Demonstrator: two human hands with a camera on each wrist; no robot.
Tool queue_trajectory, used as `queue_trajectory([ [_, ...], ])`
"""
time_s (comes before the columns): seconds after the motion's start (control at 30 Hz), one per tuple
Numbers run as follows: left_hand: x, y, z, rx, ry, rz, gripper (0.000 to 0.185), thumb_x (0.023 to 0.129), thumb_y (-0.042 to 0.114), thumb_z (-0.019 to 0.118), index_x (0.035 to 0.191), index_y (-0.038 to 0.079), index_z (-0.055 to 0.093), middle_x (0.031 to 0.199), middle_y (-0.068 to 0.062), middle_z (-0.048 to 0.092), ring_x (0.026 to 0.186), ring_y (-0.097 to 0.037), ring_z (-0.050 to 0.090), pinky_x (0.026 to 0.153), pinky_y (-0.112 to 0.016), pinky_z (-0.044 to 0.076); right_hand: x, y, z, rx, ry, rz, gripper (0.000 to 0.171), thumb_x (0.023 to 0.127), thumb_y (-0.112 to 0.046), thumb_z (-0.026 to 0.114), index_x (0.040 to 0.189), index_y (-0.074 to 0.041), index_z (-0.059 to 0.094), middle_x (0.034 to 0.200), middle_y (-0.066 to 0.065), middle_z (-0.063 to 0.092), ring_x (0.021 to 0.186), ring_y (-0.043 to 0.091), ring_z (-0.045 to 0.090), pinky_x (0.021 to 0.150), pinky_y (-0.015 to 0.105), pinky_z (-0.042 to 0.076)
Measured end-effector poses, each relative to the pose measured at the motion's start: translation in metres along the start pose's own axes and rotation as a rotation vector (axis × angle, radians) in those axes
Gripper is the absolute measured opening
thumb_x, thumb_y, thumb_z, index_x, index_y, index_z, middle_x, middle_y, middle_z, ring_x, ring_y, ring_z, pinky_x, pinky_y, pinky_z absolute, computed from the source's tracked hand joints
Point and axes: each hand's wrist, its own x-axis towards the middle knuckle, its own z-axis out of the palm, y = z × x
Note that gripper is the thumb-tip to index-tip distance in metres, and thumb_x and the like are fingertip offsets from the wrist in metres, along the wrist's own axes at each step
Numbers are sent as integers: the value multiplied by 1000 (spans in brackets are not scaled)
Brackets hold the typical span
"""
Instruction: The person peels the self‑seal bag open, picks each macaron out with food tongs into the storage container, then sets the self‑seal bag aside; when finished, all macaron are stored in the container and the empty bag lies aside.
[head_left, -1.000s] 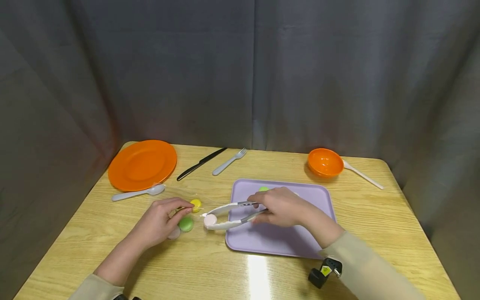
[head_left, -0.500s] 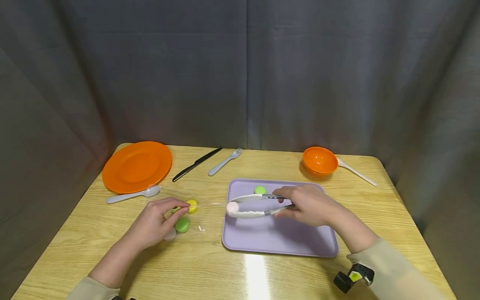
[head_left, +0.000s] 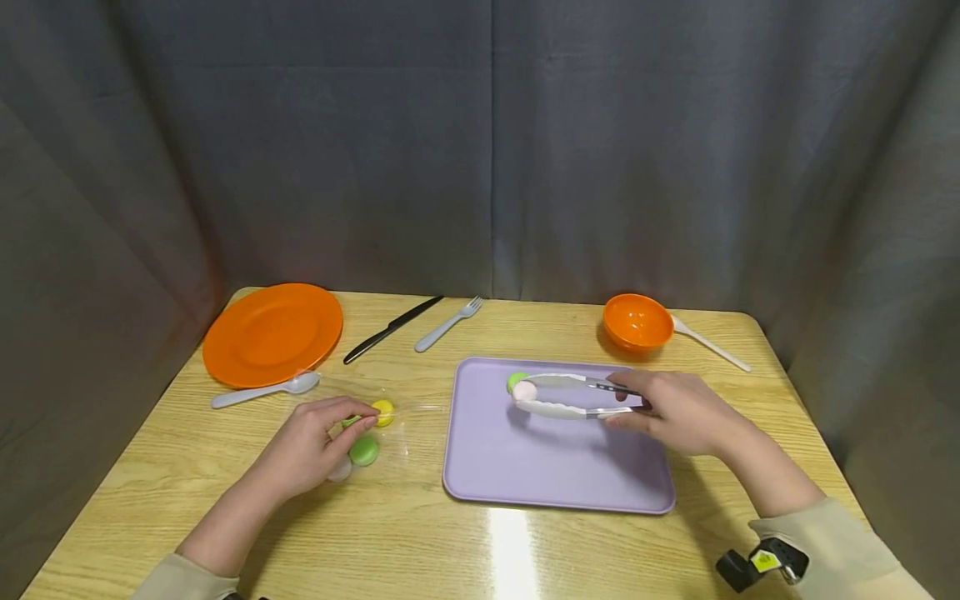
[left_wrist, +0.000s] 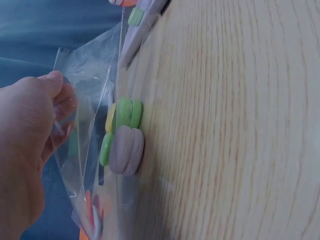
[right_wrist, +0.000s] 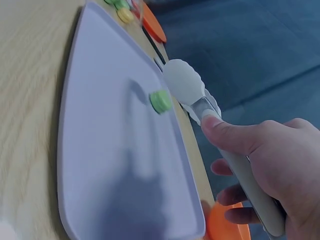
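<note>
The right hand [head_left: 678, 411] grips the tongs [head_left: 573, 397] at their right end; they lie left-right above the purple tray [head_left: 555, 467], tips leftward, pinching a pink macaron [head_left: 524, 390] beside a green macaron [head_left: 515, 380]. The left hand [head_left: 311, 446] pinches a clear bag [left_wrist: 95, 125] of macarons on the bench [head_left: 480, 550], left of the tray.

Bare tabletop [head_left: 465, 550] along the near edge, purple tray [head_left: 555, 475] mostly bare, cutlery and orange plate [head_left: 272, 333] behind.

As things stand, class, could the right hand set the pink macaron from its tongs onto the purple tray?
Probably yes: the right hand holds the tongs with the pink macaron above the purple tray; only a green macaron lies nearby.
</note>
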Motion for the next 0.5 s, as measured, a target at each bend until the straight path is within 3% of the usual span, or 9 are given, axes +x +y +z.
queue_trajectory([
  [0.2, -1, 0, -1, 3, 1, 11, 12, 100, 12, 77, 111, 14, 80, 109, 14, 76, 100, -10, 71, 82, -41, 61, -8, 16, -5, -33, -4, 58, 53, 94, -46, 81, 133, -13, 70, 98, -11, 69, 81, 13, 61, 71, 42, 50],
  [0.5, -1, -1, -1, 2, 1, 10, 11, 100, 14, 77, 111, 15, 80, 109, 14, 76, 100, -10, 71, 82, -40, 61, -11, 30, 0, -74, -17, 74, 50, 93, -40, 83, 130, -8, 71, 100, -6, 73, 82, 17, 66, 71, 45, 53],
])
